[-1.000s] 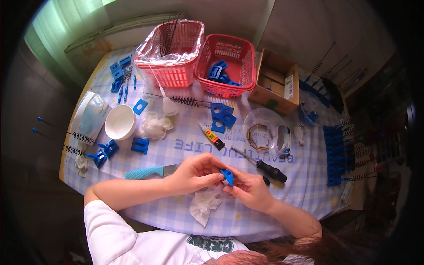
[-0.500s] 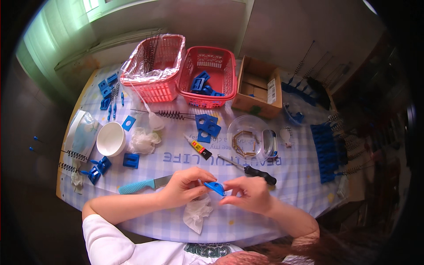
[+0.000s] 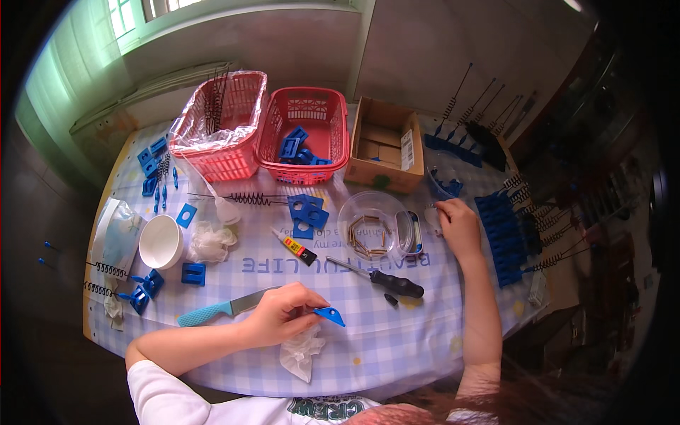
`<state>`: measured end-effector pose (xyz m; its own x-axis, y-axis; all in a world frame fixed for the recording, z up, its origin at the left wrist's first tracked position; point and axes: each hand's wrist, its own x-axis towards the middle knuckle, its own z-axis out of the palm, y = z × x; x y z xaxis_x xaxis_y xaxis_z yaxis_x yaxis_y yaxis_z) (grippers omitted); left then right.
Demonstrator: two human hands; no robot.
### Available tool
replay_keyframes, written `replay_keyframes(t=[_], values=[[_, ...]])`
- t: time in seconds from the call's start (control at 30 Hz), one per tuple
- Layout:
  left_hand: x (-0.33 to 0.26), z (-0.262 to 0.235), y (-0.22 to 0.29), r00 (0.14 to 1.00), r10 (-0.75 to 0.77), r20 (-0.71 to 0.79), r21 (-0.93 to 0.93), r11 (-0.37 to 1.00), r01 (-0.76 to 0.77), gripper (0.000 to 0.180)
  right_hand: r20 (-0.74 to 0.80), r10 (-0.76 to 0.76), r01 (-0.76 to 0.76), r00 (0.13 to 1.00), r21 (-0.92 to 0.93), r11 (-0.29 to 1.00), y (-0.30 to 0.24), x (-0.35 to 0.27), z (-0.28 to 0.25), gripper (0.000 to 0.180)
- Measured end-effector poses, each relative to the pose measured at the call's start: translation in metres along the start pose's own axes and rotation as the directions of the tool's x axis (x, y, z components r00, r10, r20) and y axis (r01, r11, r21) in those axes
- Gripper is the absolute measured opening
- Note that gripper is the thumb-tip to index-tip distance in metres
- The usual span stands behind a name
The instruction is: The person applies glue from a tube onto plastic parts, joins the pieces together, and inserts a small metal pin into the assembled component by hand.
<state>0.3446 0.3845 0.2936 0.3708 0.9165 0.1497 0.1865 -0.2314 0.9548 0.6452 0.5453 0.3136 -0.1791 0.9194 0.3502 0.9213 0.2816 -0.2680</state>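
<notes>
You get daylight from the bright window at the upper left, which blows out to white glare. It lights the checked blue-and-white cloth on the desk evenly, with only soft, short shadows. Your right side falls dim, and details there turn murky. The fisheye bends the desk edges and walls toward a black circular rim. The centre is sharp; the bottom edge blurs.
</notes>
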Motion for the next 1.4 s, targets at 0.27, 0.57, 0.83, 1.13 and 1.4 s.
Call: replay_keyframes(t=[0.27, 0.57, 0.83, 1.13, 1.4], values=[[-0.001, -0.001, 0.001, 1.0, -0.005, 0.003, 0.017, 1.0, 0.005, 0.022, -0.011, -0.176, 0.173, 0.984, -0.123, 0.977, -0.007, -0.004, 0.013, 0.014], [-0.001, -0.002, 0.0, 1.0, 0.006, 0.01, 0.048, 0.999, -0.006, 0.022, -0.018, -0.176, 0.175, 0.984, -0.041, 0.984, -0.004, -0.004, 0.011, 0.007], [0.001, -0.001, 0.001, 0.998, 0.057, 0.017, 0.062, 0.996, -0.058, 0.022, 0.104, 0.016, -0.025, 0.994, 0.088, 0.996, -0.003, 0.0, 0.008, 0.006], [0.002, 0.0, 0.001, 0.997, 0.079, 0.015, 0.104, 0.991, -0.081, 0.02, 0.112, -0.005, -0.007, 0.994, 0.11, 0.994, -0.006, 0.0, 0.008, 0.007], [0.002, 0.0, 0.004, 0.997, 0.079, 0.001, 0.123, 0.989, -0.079, 0.019, -0.037, -0.076, 0.079, 0.996, 0.082, 0.994, -0.021, -0.004, -0.009, 0.005]])
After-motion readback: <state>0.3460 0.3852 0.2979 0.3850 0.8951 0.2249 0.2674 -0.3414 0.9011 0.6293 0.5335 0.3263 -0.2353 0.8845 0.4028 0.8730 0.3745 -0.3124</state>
